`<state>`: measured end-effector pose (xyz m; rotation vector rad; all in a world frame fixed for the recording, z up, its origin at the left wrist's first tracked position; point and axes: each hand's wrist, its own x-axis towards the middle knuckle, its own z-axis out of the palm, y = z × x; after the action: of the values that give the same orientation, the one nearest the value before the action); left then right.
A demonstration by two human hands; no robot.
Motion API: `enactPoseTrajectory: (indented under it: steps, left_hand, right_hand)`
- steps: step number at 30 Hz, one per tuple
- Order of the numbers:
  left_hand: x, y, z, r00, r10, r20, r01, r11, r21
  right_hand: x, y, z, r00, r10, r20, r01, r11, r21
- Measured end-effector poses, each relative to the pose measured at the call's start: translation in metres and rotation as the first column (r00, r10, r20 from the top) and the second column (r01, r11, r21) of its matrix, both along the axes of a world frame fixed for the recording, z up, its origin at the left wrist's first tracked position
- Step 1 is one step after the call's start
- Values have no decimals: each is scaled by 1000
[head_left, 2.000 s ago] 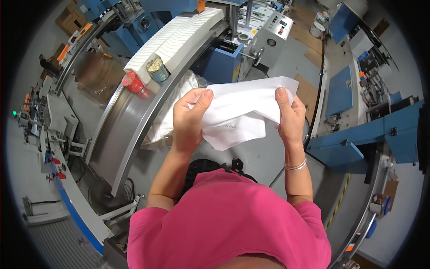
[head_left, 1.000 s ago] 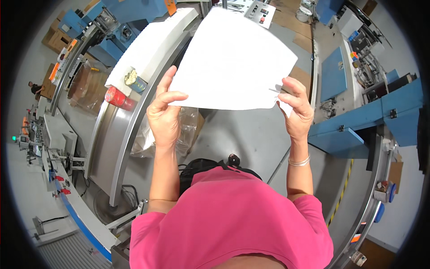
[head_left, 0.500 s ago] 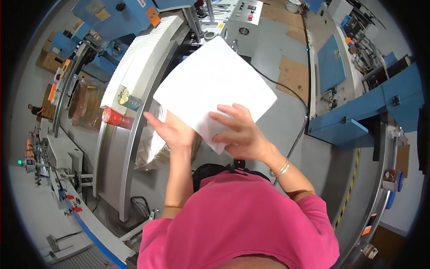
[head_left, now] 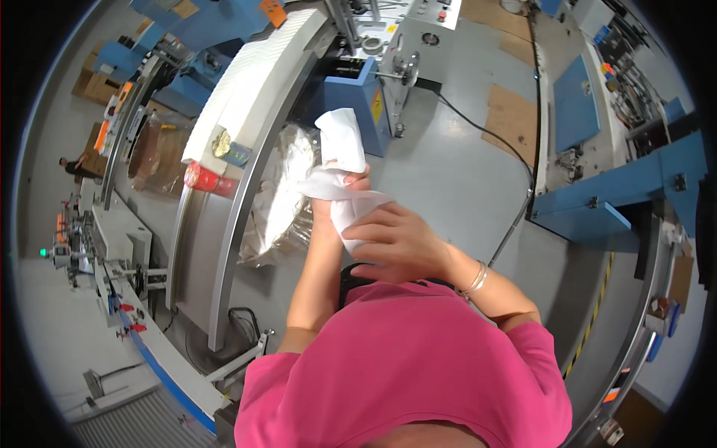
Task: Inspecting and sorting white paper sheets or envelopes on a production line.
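Note:
A thin white cloth [head_left: 342, 142] is bunched and twisted in front of my chest, one wad standing up and a loose band trailing across my wrist. My left hand [head_left: 358, 179] is closed round its middle, with a few fingertips showing and the palm covered by the fabric. Just below, my right hand [head_left: 399, 243] has its bent fingers on the lower end of the cloth, against my left wrist. The thumb of that hand is hidden.
On my left, a long metal-edged table [head_left: 246, 201] carries a white ribbed stack [head_left: 250, 82], a red roll [head_left: 205, 179] and a blue tin [head_left: 233, 151]. A plastic-wrapped white bundle [head_left: 280, 194] lies beside it. Ahead stands a blue machine [head_left: 347, 101]; a black cable [head_left: 489, 136] crosses the floor.
The cloth was spread out as a flat square; now it is gathered and wrapped about my left hand. That hand has gone from open to closed. My view has shifted slightly.

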<state>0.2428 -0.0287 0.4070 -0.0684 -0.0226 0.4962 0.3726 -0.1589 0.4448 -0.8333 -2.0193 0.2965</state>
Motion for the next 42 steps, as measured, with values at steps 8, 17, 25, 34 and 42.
enactPoseTrajectory:
  steps: [8,17,25,34,42]
  left_hand:
    - [-3,3,-11,929,277,-244,-244,957,159]
    - [-11,-6,-3,727,520,-449,-397,851,343]
    - [-25,-15,-4,775,563,-287,-456,812,364]
    - [-52,-17,-30,503,514,-695,-437,845,309]
    - [-94,-26,-64,608,417,-676,-293,909,297]
  right_hand:
    - [7,13,14,820,-418,-391,362,908,-212]
    - [14,19,-4,816,-408,-410,345,912,-222]
    - [13,21,-3,901,-299,-315,264,953,-151]
    - [-17,51,-33,870,-309,-385,32,814,-581]
    - [-62,93,-112,993,-120,-21,90,839,-537]
